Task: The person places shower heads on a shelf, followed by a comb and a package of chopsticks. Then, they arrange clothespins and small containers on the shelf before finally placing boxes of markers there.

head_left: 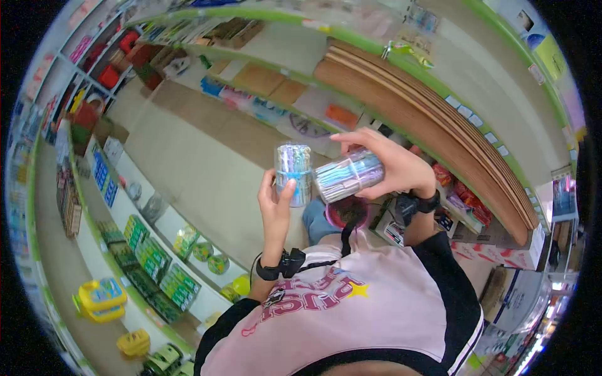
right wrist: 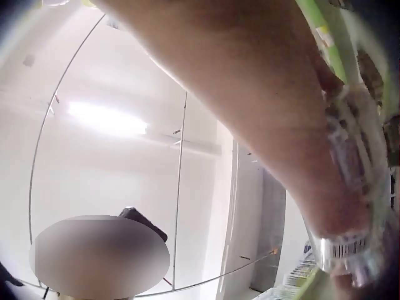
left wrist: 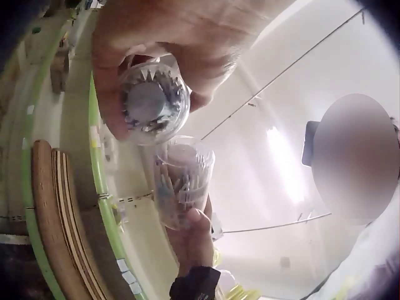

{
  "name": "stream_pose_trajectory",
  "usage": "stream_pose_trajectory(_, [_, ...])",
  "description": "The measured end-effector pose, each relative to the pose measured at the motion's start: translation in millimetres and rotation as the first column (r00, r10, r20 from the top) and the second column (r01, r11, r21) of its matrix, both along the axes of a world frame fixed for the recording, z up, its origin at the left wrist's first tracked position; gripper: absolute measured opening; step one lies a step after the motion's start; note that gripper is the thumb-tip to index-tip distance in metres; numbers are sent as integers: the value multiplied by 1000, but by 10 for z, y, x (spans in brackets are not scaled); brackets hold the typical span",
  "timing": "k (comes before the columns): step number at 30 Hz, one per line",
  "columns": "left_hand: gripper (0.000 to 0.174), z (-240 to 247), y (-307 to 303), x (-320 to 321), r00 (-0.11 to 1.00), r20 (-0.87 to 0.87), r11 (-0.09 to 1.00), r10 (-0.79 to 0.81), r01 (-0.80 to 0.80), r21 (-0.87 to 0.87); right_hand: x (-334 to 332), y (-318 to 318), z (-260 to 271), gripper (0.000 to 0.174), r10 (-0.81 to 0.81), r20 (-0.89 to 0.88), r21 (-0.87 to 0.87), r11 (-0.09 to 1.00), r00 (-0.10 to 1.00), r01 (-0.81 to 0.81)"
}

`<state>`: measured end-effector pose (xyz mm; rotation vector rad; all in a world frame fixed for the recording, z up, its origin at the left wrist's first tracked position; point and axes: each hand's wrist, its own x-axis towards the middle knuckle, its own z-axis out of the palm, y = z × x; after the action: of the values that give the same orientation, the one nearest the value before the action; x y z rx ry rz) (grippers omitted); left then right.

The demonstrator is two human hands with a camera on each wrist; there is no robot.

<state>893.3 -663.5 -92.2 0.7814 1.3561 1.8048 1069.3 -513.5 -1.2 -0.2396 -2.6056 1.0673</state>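
Note:
In the head view my left hand [head_left: 274, 203] grips an upright clear plastic tub [head_left: 293, 169] packed with thin pastel sticks, thumb across its front. A blue band runs round its middle. My right hand [head_left: 401, 164] holds a second clear tub [head_left: 348, 175] of similar sticks, tilted almost onto its side, with fingers over the top and thumb below. The two tubs are side by side, close together. In the left wrist view, the left-hand tub [left wrist: 153, 103] shows its round base. A barcode label [right wrist: 349, 247] shows on clear plastic beside my right hand in the right wrist view.
Long brown boards [head_left: 433, 131] are stacked along the shelf at the right. A low shelf at the left carries green packs [head_left: 157, 254] and yellow jugs [head_left: 102, 299]. Below my hands stands a pink bin [head_left: 346, 213]. Tiled floor [head_left: 200, 156] stretches between the shelves.

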Motion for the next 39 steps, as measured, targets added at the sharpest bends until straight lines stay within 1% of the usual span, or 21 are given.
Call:
stream_pose_trajectory(2, [26, -24, 374, -114, 999, -27, 999, -23, 22, -27, -32, 325, -78, 84, -25, -81, -207, 978, 996, 8])
stream_pose_trajectory(8, [25, 149, 1348, -227, 968, -81, 972, -237, 236, -25, 94, 912, -161, 98, -231, -278, -400, 910, 932, 106])
stream_pose_trajectory(10, [25, 140, 1593, -171, 959, -65, 961, -277, 277, -10, 121, 970, -211, 100, -407, -409, -565, 816, 816, 124])
stream_pose_trajectory(16, [24, 204, 2237, 20, 898, -60, 896, -437, 440, 57, 327, 1053, -363, 103, -694, -477, -619, 701, 539, 355])
stream_pose_trajectory(18, [24, 214, 2463, 52, 863, -116, 863, -491, 501, 75, 413, 1085, -373, 100, -797, -489, -670, 603, 354, 433])
stream_pose_trajectory(20, [24, 286, 2745, 75, 840, -117, 835, -529, 540, 100, 491, 1163, -307, 96, -829, -490, -660, 554, 269, 507])
stream_pose_trajectory(22, [25, 461, 3037, 65, 808, -115, 799, -578, 589, 119, 553, 1269, -167, 92, -886, -456, -614, 379, 80, 692])
stream_pose_trajectory(23, [25, 585, 3196, 53, 783, -105, 775, -613, 622, 117, 631, 1343, -111, 89, -897, -439, -511, 301, 56, 805])
stream_pose_trajectory(24, [23, 670, 3371, 52, 776, -72, 768, -627, 631, 106, 614, 1393, 29, 86, -911, -412, -529, 256, 19, 809])
stream_pose_trajectory(26, [23, 801, 3783, 66, 796, -199, 800, -571, 594, 79, 740, 1704, 132, 80, -870, -491, -326, 227, 41, 918])
stream_pose_trajectory(27, [26, 841, 4042, 157, 810, -212, 760, -547, 586, 280, 765, 1881, 250, 78, -845, -531, -180, 176, 55, 968])
stream_pose_trajectory(28, [26, 892, 4278, 187, 803, -216, 748, -556, 596, 292, 807, 2115, 309, 77, -866, -491, -206, 221, 95, 953])
stream_pose_trajectory(29, [29, 936, 4490, 207, 795, -254, 781, -551, 598, 178, 858, 2366, 328, 76, -882, -451, -237, 263, 134, 935])
stream_pose_trajectory(30, [31, 969, 4688, 237, 783, -294, 807, -547, 587, 63, 891, 2641, 331, 69, -885, -441, -161, 243, 151, 956])
stream_pose_trajectory(31, [31, 982, 4869, 293, 775, -300, 796, -557, 601, 74, 920, 2945, 318, 63, -889, -427, -84, 222, 166, 971])
stream_pose_trajectory(33, [38, 968, 5181, 422, 823, -275, 821, -496, 548, 160, 990, 3576, 261, 69, -914, -305, 217, 207, 268, 954])
stream_pose_trajectory(34, [38, 956, 5351, 470, 821, -273, 817, -501, 553, 164, 983, 3848, 166, 67, -876, -394, 255, 186, 278, 949])
stream_pose_trajectory(35, [41, 930, 5505, 513, 814, -382, 837, -438, 524, 158, 976, 4064, 79, 65, -832, -472, 288, 167, 292, 943])
stream_pose_trajectory(36, [44, 896, 5624, 545, 793, -485, 858, -369, 491, 151, 985, 4235, 40, 65, -837, -464, 287, 170, 292, 943])
stream_pose_trajectory(37, [44, 877, 5707, 591, 794, -479, 862, -374, 488, 136, 981, 4360, 3, 66, -845, -434, 386, 138, 311, 912])
stream_pose_trajectory(39, [50, 900, 5857, 710, 732, -641, 943, -231, 331, 39, 986, 4483, -60, 67, -848, -406, 486, 116, 342, 866])
